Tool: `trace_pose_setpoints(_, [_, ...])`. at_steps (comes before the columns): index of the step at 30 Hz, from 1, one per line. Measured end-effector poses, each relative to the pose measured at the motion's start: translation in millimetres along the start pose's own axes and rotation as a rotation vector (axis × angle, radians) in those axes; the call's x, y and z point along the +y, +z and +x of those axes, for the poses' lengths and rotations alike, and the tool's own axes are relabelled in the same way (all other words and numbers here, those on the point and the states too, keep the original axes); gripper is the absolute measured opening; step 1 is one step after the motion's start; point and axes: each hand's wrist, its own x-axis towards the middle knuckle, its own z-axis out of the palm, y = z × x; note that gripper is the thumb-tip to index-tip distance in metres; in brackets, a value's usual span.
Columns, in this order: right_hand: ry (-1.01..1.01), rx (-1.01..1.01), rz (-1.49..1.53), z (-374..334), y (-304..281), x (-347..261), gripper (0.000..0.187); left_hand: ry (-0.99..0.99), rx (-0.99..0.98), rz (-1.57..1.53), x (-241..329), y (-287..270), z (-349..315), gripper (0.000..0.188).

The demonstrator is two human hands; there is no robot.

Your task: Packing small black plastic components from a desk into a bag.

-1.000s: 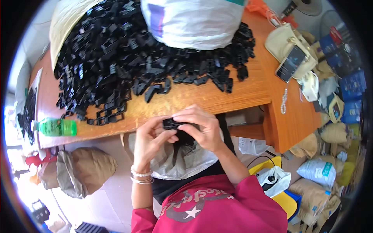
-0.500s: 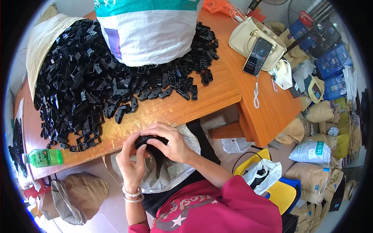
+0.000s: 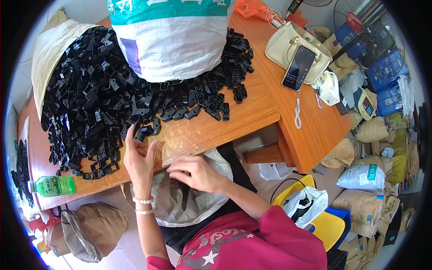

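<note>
My left hand reaches over the table's near edge. Its thumb and index finger stand apart, and the index fingertip is at the near side of a heap of small black plastic parts. Nothing shows between those fingers. Lower and to the right, my right hand is over the mouth of a whitish woven sack on my lap. Its fingers are bent and smeared by motion, so whether a part is in them is unclear. The sack's inside looks dark beneath this hand.
A full white and green woven sack stands amid the heap on the wooden table. A green bottle lies by the left edge. At right are a cream handbag, a phone and a yellow stool.
My hands were together around a black part above the lap sack. Now they are apart: the left has moved up to the heap, while the right stays over the sack, slightly lower.
</note>
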Motion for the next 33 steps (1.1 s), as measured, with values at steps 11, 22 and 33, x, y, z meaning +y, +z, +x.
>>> trace_pose_setpoints(11, [-0.007, 0.429, -0.783, 55, -40, 37, 0.051, 0.06, -0.085, 0.307, 14, 2, 13, 0.043])
trace_pose_setpoints(22, [-0.115, 0.3, -0.763, 48, -21, 42, 0.042, 0.199, -0.043, 0.262, -2, 10, 5, 0.02])
trace_pose_setpoints(33, [-0.142, 0.47, -0.62, 36, -17, 39, 0.028, -0.347, -0.1, -0.701, -1, -5, -8, 0.025])
